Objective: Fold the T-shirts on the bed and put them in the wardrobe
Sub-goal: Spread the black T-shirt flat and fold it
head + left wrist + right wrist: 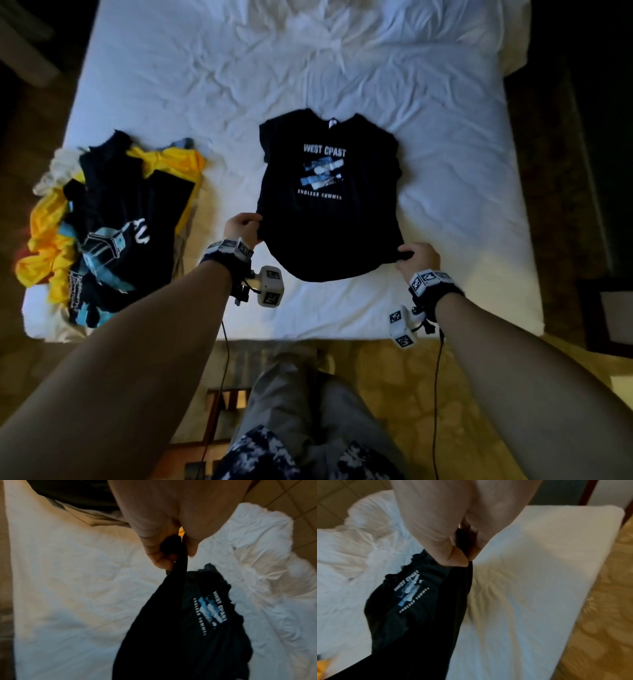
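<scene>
Holding the black T-shirt (pixel 325 192) by its hem, I see it spread print-up on the white bed (pixel 445 171), collar away from me. My left hand (pixel 241 228) has its fingers (pixel 163 561) clamped on the left hem corner; my right hand (pixel 419 258) pinches the right corner between thumb and fingers (pixel 458 559). The chest print reads "WEST COAST" above blue-white stripes and "ENDLESS SUMMER". A heap of unfolded shirts (pixel 113 222), black, yellow and pale, lies on the bed's left edge, well apart.
</scene>
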Available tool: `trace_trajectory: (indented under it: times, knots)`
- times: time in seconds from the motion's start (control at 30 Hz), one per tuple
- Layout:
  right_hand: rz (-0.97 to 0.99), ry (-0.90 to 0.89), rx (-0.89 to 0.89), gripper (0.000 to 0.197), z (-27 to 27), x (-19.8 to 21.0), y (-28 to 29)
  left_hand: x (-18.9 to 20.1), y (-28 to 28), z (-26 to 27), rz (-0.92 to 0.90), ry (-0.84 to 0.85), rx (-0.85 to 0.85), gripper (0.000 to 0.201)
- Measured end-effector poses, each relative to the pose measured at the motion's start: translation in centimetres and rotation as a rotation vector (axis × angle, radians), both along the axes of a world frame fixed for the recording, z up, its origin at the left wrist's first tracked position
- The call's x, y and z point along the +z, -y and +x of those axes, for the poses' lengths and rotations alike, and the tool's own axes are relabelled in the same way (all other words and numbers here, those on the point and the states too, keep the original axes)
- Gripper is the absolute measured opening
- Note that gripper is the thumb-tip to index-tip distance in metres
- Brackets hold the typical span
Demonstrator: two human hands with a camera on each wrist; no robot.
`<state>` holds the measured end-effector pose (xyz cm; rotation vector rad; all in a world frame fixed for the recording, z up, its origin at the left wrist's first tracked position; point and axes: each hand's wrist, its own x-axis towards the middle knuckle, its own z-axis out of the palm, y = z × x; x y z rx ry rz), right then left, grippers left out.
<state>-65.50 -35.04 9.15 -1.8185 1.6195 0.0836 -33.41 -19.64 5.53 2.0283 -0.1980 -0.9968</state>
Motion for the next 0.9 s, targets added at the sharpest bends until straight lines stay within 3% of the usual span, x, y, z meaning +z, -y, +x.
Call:
trace_trajectory:
  times: [0.03, 0.1, 0.17, 0.27, 0.4, 0.5, 0.57, 0.7, 0.9]
  knots:
    - [-0.039, 0.005, 0.011, 0.022, 0.1, 0.9, 0.7, 0.2, 0.4, 0.7, -0.008, 0.016, -0.04, 0.018]
    - [-0.106, 0.019, 0.001, 0.017, 0.4, 3.0, 2.2, 3.5, 1.7, 1.1, -0.005, 0.094, -0.099, 0.036]
    - [-0.165, 0.054, -0.026, 0.032, 0.7, 5.1, 3.5, 7.6, 2.5, 1.2, -0.016, 0.157, -0.14, 0.045]
    - [-0.24, 0.133, -0.089, 0.038, 1.3, 8.9, 5.0, 12.0, 3.3, 1.9, -0.032, 0.243, -0.131, 0.036]
    - [-0.207, 0.304, -0.288, 0.037, 2.4, 13.8, 6.9, 15.1, 5.2, 3.9, -0.128, 0.274, 0.05, 0.018]
    - [-0.121, 0.488, -0.468, 0.029, 2.6, 15.5, 10.1, 18.8, 6.7, 5.1, -0.168, 0.26, 0.237, 0.019]
    - [-0.107, 0.563, -0.547, 0.037, 2.7, 16.3, 12.5, 21.9, 7.2, 5.6, -0.183, 0.252, 0.3, 0.023]
    - [-0.209, 0.493, -0.57, 0.04, 4.4, 25.9, 10.0, 29.3, 6.9, 4.6, -0.21, 0.348, 0.281, 0.03]
    - [-0.394, 0.391, -0.447, 0.039, 5.0, 32.2, 10.6, 35.8, 7.5, 4.8, -0.307, 0.42, 0.253, 0.032]
